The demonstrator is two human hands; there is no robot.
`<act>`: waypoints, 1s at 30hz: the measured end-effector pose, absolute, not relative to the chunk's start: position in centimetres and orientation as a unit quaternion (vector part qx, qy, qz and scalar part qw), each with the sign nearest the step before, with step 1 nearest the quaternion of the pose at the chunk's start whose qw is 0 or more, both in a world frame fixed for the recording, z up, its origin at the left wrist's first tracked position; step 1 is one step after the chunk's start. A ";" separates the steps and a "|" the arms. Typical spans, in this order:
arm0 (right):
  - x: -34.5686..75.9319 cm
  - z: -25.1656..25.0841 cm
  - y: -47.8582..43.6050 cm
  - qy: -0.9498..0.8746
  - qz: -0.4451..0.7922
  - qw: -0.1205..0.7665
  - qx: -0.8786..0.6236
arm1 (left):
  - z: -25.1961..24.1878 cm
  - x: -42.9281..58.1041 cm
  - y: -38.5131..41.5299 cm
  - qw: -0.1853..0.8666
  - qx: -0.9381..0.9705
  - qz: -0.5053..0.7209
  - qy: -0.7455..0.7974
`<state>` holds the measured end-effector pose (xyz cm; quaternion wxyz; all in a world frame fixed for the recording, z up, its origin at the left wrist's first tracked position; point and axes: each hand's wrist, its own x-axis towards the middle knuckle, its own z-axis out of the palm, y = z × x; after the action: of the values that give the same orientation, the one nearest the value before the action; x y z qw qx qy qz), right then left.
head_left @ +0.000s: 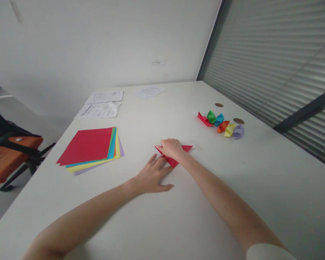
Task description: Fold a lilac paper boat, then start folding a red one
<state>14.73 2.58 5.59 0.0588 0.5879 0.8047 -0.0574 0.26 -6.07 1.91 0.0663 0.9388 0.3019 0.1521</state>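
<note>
A red sheet of paper (pixel 173 162), folded into a triangle, lies on the white table with one point toward me. My left hand (pixel 153 176) is spread flat, its fingertips touching the paper's left edge. Across the top of the paper rests my right hand (pixel 172 147), fingers curled together and pressed at its left corner. This hand hides much of the upper edge; the right corner sticks out past the wrist.
To the left lies a fanned stack of coloured paper (pixel 89 144), red on top. Several small folded paper boats (pixel 222 127) stand at the right, near two round brown table inserts (pixel 238 121). Printed sheets (pixel 100 109) lie farther back. An orange chair (pixel 13 155) is beside the table.
</note>
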 end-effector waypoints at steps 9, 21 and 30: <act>14.9 5.6 2.6 0.807 -0.049 0.049 0.586 | 2.2 0.2 -6.1 0.068 0.940 0.156 0.297; 14.9 5.2 2.7 0.804 -0.056 0.049 0.590 | 2.1 0.2 -6.1 0.067 0.940 0.148 0.299; 14.9 5.0 2.8 0.806 -0.047 0.045 0.589 | 2.1 0.2 -6.1 0.073 0.940 0.153 0.295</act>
<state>14.90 2.77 5.05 0.0451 0.5888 0.8057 -0.0470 0.18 -6.10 2.13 0.0729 0.9403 0.2951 0.1529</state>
